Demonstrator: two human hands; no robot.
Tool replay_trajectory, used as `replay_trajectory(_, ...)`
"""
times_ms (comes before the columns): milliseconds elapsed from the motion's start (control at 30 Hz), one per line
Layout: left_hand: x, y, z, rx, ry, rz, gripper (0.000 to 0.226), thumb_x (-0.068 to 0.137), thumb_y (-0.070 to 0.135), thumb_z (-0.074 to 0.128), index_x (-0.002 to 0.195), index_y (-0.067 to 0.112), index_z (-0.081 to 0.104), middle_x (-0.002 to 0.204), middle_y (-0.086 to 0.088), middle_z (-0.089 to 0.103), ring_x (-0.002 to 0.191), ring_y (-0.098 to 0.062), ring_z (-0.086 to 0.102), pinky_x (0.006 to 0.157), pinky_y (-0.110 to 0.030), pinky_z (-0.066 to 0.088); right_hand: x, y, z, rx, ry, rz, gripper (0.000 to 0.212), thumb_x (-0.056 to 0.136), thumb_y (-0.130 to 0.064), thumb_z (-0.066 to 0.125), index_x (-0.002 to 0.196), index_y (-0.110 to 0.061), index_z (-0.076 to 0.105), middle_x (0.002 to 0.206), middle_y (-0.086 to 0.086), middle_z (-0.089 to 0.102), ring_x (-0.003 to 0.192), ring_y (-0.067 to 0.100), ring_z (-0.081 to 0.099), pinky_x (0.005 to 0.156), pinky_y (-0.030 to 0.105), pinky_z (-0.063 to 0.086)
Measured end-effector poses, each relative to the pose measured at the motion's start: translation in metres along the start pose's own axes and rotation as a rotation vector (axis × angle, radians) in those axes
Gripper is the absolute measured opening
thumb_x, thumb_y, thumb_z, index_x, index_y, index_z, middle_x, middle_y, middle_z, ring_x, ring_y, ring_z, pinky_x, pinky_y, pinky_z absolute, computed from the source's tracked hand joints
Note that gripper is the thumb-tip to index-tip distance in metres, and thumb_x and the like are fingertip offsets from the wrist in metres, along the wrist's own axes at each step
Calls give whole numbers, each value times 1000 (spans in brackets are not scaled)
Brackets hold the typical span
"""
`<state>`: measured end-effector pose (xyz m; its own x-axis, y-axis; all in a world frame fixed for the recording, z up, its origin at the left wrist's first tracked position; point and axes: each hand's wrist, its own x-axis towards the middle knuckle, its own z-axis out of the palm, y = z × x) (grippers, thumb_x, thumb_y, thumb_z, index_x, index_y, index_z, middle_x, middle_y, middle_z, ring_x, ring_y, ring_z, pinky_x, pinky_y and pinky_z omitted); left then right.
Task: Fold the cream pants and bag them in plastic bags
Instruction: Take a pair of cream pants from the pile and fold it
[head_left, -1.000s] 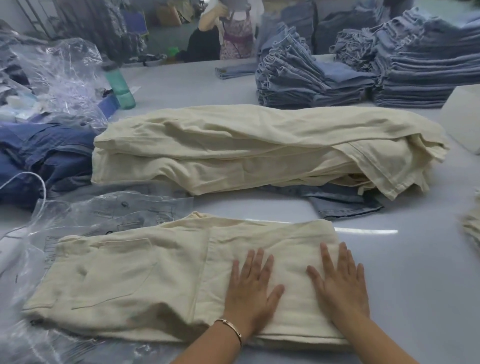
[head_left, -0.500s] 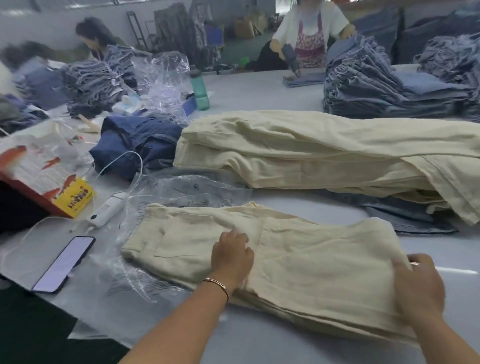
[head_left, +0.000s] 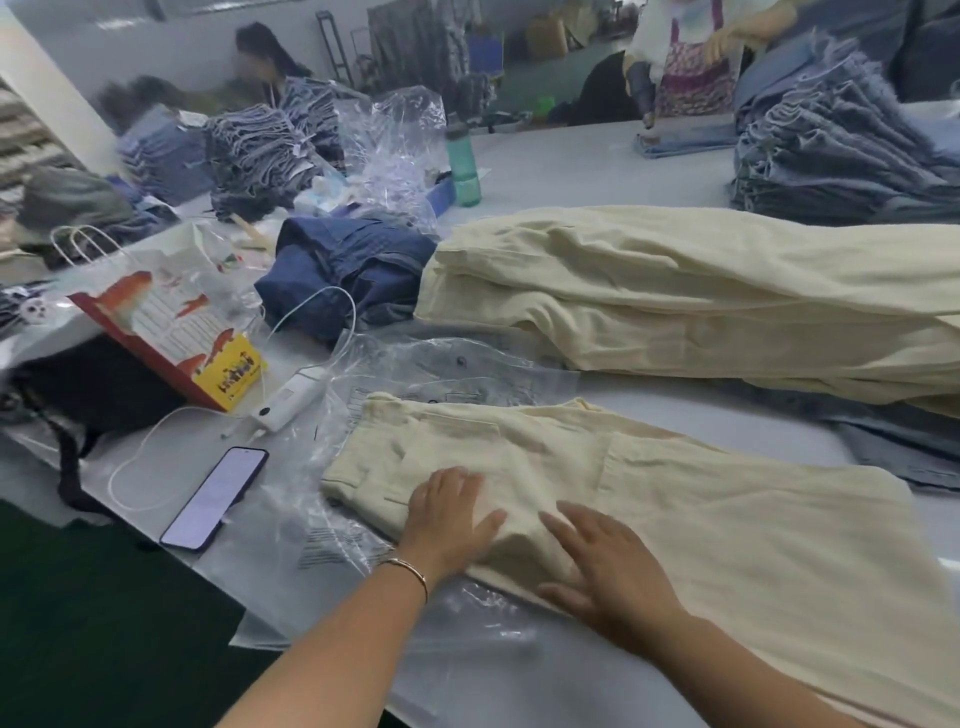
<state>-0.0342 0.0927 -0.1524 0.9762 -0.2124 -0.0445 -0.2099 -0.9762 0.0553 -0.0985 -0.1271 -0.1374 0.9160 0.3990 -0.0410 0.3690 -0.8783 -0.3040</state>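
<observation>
1. The folded cream pants (head_left: 649, 499) lie on the surface (head_left: 571, 171) in the lower centre of the frame, long axis running from middle left to lower right, waistband end toward the left.
2. Half a second ago both hands pinched the fabric; now the left hand (head_left: 447, 514) and right hand (head_left: 602, 566) lie flat, fingers straight, gripping nothing, side by side near the waistband end.
3. The cloth is pale, lightly creased, with a pocket showing, lying partly on a clear plastic bag (head_left: 332, 467).
</observation>
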Motion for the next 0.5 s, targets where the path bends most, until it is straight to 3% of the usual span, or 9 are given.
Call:
replay_trajectory(33,-1,-1,-3,-56,76,131,50,89,55,48,122,17,53,127,-3,50,119,-24,44,100,-39,37,7,-7,0,-31,61,-55,63,67,-51,76,120,-19,63,127,9,60,110,28,61,89,35,51)
replay_trajectory(67,-2,-2,-7,-90,141,276,42,87,50,53,110,16,58,114,-3,55,108,-23,50,91,-39,43,14,-10,1,-60,146,-100,45,57,-39,84,94,-18,69,100,6,67,84,28,67,67,30,54)
replay_trajectory(100,-3,-3,-10,-87,190,413,35,83,48,57,98,16,59,102,-2,56,96,-23,52,82,-37,46,19,-13,1,-71,195,-118,32,51,-27,86,74,-18,65,79,2,64,65,25,63,52,27,50)
replay_trajectory(167,-7,-9,-13,15,216,608,31,75,46,61,85,17,56,89,-2,55,82,-22,51,73,-34,44,30,-17,2,-67,179,-110,28,51,-15,83,56,-18,55,58,0,56,48,24,54,44,25,39)
replay_trajectory(267,-8,-22,-14,135,225,687,22,62,32,64,78,19,56,81,1,57,75,-21,54,73,-31,46,43,-12,1,75,91,-11,9,70,-13,66,63,-14,61,67,-2,58,63,22,57,55,30,39)
replay_trajectory(367,-4,-42,-14,132,220,740,21,54,16,66,73,19,59,76,2,57,68,-19,54,65,-26,46,49,2,-13,331,-145,52,10,79,-15,63,80,-18,73,73,-13,60,75,8,58,69,24,44)
replay_trajectory(433,-5,-55,-13,165,175,772,20,54,11,69,70,21,62,74,5,59,66,-16,55,58,-24,44,54,3,-17,267,-340,20,10,83,-24,65,85,-20,74,78,-9,66,76,8,58,66,21,42)
replay_trajectory(500,-7,-65,-12,145,129,757,19,53,11,71,67,24,67,75,8,63,66,-14,57,58,-23,46,57,-4,-8,114,-446,9,19,88,-34,58,72,-26,65,70,-7,57,74,15,51,57,20,34)
